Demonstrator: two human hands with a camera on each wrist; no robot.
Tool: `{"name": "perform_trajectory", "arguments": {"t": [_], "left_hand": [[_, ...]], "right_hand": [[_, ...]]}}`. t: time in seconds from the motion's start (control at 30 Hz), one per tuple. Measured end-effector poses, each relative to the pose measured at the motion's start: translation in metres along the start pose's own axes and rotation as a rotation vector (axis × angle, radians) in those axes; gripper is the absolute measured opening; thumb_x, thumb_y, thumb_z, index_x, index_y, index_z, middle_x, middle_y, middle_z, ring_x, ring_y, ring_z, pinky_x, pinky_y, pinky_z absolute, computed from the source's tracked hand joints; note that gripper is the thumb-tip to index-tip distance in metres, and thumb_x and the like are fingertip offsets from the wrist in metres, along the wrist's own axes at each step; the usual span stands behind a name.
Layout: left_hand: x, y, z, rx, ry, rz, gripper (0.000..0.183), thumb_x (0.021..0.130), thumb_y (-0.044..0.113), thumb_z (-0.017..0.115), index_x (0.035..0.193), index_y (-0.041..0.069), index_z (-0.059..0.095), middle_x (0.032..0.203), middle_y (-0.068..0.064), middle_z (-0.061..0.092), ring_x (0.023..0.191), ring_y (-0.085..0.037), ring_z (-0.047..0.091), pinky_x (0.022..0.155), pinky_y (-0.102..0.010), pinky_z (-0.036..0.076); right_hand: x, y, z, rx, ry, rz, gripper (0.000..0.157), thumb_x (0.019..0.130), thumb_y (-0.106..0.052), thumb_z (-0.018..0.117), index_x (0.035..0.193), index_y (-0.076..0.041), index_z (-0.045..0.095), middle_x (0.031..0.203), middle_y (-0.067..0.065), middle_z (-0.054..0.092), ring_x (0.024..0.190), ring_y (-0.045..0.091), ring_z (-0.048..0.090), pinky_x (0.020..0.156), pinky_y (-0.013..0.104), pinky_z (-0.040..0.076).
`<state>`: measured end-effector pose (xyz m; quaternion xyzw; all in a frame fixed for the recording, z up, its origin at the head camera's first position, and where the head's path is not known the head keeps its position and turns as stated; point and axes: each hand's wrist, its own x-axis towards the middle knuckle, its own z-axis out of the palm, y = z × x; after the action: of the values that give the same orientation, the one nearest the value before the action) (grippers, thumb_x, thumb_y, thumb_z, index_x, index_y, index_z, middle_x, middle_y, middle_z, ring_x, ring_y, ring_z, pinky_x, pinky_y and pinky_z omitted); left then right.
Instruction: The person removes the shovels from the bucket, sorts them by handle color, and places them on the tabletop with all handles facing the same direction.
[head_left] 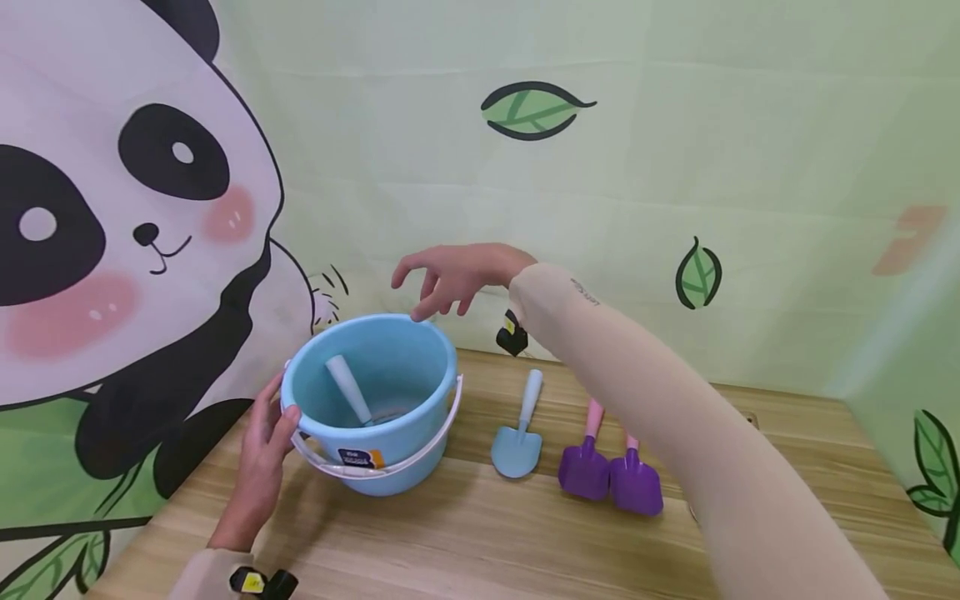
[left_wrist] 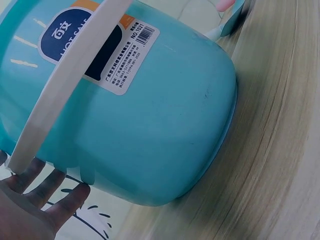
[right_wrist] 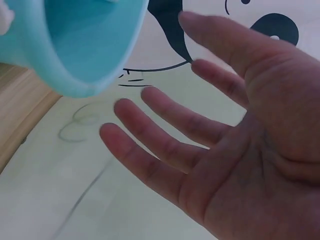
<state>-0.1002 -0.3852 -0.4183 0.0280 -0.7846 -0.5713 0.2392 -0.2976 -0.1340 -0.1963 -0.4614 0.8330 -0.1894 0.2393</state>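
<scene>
A light blue bucket (head_left: pixel 408 446) with a white handle hanging down its front stands on the wooden table. Inside it leans a pale tool handle (head_left: pixel 348 390); the rest of that tool is hidden. My left hand (head_left: pixel 262 454) holds the bucket's left side, with the thumb by the rim. In the left wrist view its fingers (left_wrist: pixel 67 202) touch the outer wall under the handle's end. My right hand (head_left: pixel 465 273) hovers over the bucket's far right rim, fingers spread and holding nothing. The right wrist view shows its palm (right_wrist: pixel 240 145) facing the camera.
Right of the bucket lies a light blue toy shovel (head_left: pixel 517 450). Two purple toy shovels (head_left: pixel 585 471) with pink handles lie beside it, partly behind my right sleeve (head_left: pixel 660 392). A printed panda backdrop (head_left: pixel 600 167) rises behind the wooden table (head_left: pixel 480 550).
</scene>
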Motion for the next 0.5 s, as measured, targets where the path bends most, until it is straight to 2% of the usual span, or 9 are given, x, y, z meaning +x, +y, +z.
{"name": "perform_trajectory", "arguments": {"t": [0.13,0.27,0.37,0.5], "left_hand": [[-0.001,0.000,-0.001,0.008,0.001,-0.002,0.057,0.109,0.034,0.041,0.163,0.030,0.024,0.161,-0.006,0.035,0.143,-0.036,0.040,0.106,-0.061,0.041],[0.000,0.001,-0.002,0.008,-0.001,-0.002,0.057,0.109,0.032,0.041,0.163,0.029,0.024,0.160,-0.005,0.036,0.141,-0.034,0.042,0.102,-0.038,0.047],[0.001,0.001,-0.002,0.000,-0.001,0.006,0.057,0.109,0.030,0.042,0.163,0.028,0.025,0.160,-0.006,0.037,0.139,-0.035,0.043,0.095,-0.022,0.047],[0.001,0.001,-0.001,-0.018,0.006,0.007,0.056,0.109,0.029,0.042,0.163,0.027,0.027,0.159,-0.006,0.038,0.138,-0.032,0.044,0.092,-0.017,0.048]], "right_hand": [[0.010,-0.009,0.002,0.007,-0.038,-0.018,0.059,0.093,-0.031,0.077,0.144,-0.027,0.048,0.129,0.005,0.065,0.110,0.026,0.068,0.085,0.036,0.060],[0.025,-0.015,0.009,0.040,-0.077,-0.031,0.059,0.093,-0.030,0.078,0.144,-0.027,0.048,0.132,0.006,0.064,0.116,0.031,0.066,0.089,0.041,0.059],[0.037,-0.017,0.017,0.060,-0.097,-0.025,0.059,0.092,-0.031,0.079,0.142,-0.028,0.049,0.131,0.006,0.064,0.113,0.028,0.067,0.089,0.042,0.060],[0.050,-0.018,0.027,0.077,-0.115,-0.014,0.061,0.091,-0.033,0.080,0.142,-0.027,0.048,0.129,0.005,0.064,0.106,0.024,0.069,0.086,0.039,0.060]]}}
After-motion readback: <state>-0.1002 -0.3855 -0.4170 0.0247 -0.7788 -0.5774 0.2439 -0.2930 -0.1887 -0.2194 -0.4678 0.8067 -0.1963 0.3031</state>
